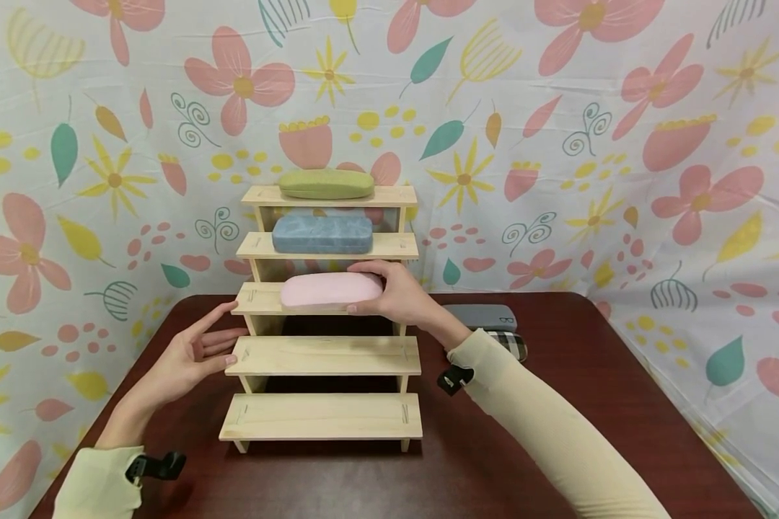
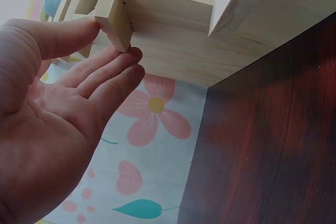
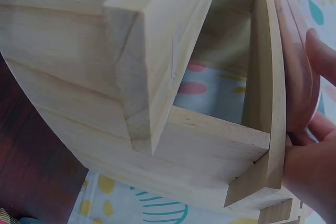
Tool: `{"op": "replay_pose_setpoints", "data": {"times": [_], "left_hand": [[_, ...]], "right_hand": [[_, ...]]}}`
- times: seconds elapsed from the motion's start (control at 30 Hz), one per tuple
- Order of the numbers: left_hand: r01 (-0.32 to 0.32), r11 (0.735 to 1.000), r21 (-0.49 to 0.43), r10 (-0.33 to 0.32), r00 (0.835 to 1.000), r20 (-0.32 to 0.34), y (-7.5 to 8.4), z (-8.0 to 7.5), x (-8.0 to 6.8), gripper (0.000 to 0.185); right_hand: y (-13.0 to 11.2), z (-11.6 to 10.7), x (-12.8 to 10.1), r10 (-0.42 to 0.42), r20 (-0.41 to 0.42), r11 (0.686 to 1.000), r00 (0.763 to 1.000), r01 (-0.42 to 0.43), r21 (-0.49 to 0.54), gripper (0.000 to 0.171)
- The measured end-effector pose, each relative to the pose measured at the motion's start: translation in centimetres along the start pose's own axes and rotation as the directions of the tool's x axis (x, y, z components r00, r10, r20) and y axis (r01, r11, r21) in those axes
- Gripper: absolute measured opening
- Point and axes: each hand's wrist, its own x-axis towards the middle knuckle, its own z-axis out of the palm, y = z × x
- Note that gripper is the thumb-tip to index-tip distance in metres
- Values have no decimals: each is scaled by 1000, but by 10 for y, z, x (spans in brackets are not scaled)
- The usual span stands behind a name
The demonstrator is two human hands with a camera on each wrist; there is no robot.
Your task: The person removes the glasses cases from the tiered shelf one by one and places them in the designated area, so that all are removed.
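A five-step wooden stand [image 1: 321, 418] rises on the dark table. On its middle step lies a pink glasses case [image 1: 321, 290]. My right hand [image 1: 396, 292] grips this case by its right end, thumb at the front and fingers over the back. In the right wrist view, the pink case [image 3: 295, 66] shows beside the board edge, with part of the hand at the frame's side. My left hand [image 1: 188, 357] is at the stand's left side. In the left wrist view, its thumb and fingers [image 2: 113, 90] pinch the end of a step board [image 2: 119, 30].
A green glasses case [image 1: 327, 184] sits on the top step and a blue one [image 1: 322, 234] on the step below. Right of the stand, a grey case [image 1: 483, 317] and a checkered case [image 1: 514, 344] lie on the table [image 1: 558, 375]. A flower-print cloth [image 1: 526, 209] hangs behind.
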Motion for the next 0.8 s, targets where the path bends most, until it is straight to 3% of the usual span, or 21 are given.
{"op": "replay_pose_setpoints", "data": {"times": [0.23, 0.8], "left_hand": [[2, 1000, -4, -2, 1000, -1, 0, 0, 0, 86], [8, 1000, -10, -8, 1000, 2, 1, 1, -1, 86]], "right_hand": [[-1, 3, -4, 21, -51, 999, 998, -19, 29, 62], [-7, -1, -15, 43, -56, 987, 998, -34, 155, 61]]}}
